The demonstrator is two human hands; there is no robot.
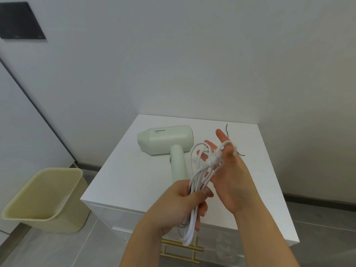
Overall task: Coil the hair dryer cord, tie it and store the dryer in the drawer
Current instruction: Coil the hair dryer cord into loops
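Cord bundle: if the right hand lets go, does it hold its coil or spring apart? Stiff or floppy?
Likely floppy: the white cord bundle droops in loose loops below the left hand. It would probably splay, since the loops already fan unevenly near the right hand and no tie shows. Probably light; a one-hand grip carries it.

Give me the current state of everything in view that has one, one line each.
Hair dryer: lying on its side on the cabinet top.
Cord: gathered in loops, not yet tied.
Left hand: closed around the loops.
Right hand: open, cord looped over its fingers.
Drawer: closed.
Bin: empty as far as visible.
Black tie: loose on top.
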